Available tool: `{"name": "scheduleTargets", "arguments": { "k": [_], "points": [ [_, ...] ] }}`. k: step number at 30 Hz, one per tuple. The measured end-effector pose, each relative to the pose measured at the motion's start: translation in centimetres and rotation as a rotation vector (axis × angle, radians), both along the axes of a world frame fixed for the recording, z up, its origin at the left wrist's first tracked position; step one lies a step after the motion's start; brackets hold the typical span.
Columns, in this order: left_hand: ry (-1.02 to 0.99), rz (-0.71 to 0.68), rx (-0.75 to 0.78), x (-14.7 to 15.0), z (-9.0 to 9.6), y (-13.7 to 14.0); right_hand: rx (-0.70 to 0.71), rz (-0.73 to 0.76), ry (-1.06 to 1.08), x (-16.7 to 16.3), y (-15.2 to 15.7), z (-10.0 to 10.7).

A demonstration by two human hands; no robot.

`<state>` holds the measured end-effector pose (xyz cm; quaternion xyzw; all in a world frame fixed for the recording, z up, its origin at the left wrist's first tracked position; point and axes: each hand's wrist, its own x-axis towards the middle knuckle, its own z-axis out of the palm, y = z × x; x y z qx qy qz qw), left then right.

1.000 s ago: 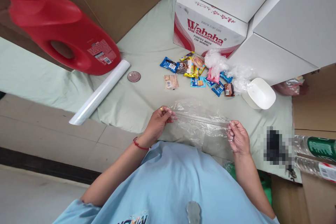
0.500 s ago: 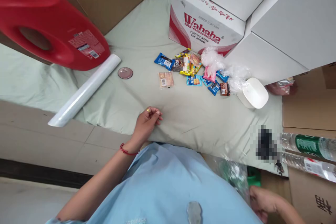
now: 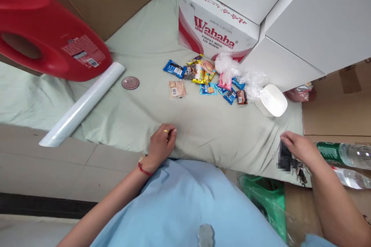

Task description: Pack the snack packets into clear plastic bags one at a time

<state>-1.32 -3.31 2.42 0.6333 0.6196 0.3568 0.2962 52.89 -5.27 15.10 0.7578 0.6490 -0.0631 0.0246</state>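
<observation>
Left hand (image 3: 161,144), lower centre: my fingers curled together, nothing seen in them | right hand (image 3: 303,148), right side: at a black thing (image 3: 285,156); I cannot tell if my fingers grip it | as it stands: snack packets (image 3: 199,73), upper centre, loose on green cloth (image 3: 203,131); outside the white bowl (image 3: 271,101) at their right

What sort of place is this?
Probably a cluttered corner of a home or storeroom, though I can't tell which: wrapped snacks lie on a pale cloth, with a Wahaha water carton behind them and a large red jug leftward.
</observation>
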Motion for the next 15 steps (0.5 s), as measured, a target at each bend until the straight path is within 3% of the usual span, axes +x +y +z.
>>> {"name": "scheduleTargets", "arguments": {
  "k": [2, 5, 8, 10, 12, 15],
  "points": [
    [0.0, 0.013, -0.028, 0.0, -0.4, 0.0, 0.086, 0.053, -0.161, -2.5, 5.3, -0.4],
    [0.0, 0.024, -0.044, 0.1, -0.7, 0.1, 0.236, 0.104, -0.235, -6.1, 11.7, -1.3],
    [-0.002, 0.021, -0.032, 0.2, -0.8, 0.2, 0.23, 0.212, -0.183, -8.5, 15.9, -1.6],
    [-0.011, 0.014, -0.029, 0.2, -0.9, 0.2, 0.273, 0.239, -0.1, -9.5, 17.2, -1.1],
    [-0.031, 0.011, -0.026, 0.2, -1.0, 0.2, 0.416, 0.207, 0.06, -10.4, 17.0, 0.2],
    [-0.069, 0.02, -0.02, 0.2, -1.1, 0.2, 0.633, 0.063, 0.556, -12.9, 14.0, 2.3]
  ]
}}
